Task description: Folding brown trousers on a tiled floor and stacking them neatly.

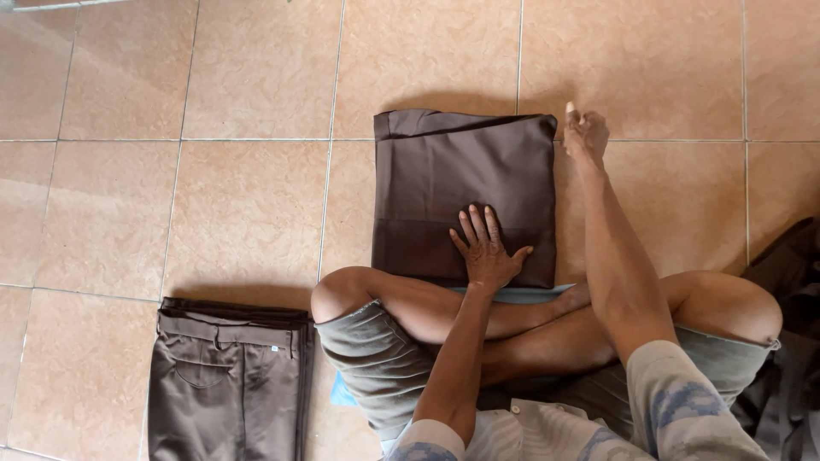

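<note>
A folded dark brown cloth [461,171] lies flat on the tan tiled floor in front of my crossed legs. My left hand [484,249] rests palm down on the near part of the cloth, fingers spread, holding nothing. My right hand [585,132] reaches past my knee to the cloth's far right corner. Its fingers are curled together just beside the edge, and I see nothing gripped in them.
A stack of folded brown trousers [229,384] lies on the floor at the near left. A heap of dark garments [794,290] sits at the right edge, beside my right knee. A light blue cloth [343,394] shows under my legs.
</note>
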